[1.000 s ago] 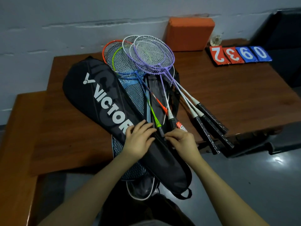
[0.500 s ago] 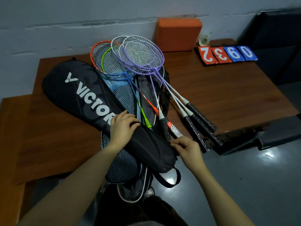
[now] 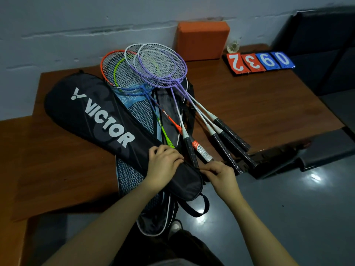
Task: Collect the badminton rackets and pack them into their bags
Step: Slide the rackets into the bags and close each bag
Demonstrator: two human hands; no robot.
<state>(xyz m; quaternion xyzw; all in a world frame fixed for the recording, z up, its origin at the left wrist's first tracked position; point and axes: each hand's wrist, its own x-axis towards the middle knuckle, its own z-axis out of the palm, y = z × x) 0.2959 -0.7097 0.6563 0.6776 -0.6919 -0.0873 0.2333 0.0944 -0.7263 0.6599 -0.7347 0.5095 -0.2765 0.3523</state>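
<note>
Rackets (image 3: 153,73) lie fanned over the spare bags on the surface (image 3: 259,104), handles toward me for easy reach. My left hand (image 3: 163,166) curls down on the Victor bag (image 3: 92,116) to steady it, while my right hand (image 3: 221,173) pinches its edge, probably the zipper.

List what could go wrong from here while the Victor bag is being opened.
1. The rackets lie stacked loosely, grips past the table edge; tugging the Victor bag beside them may knock some to the floor.
2. The mesh bag and another bag lie under the Victor bag and hang off the edge; they may slide off.
3. The left hand and right hand grip the bag's narrow end right beside a racket grip, which could snag.
</note>
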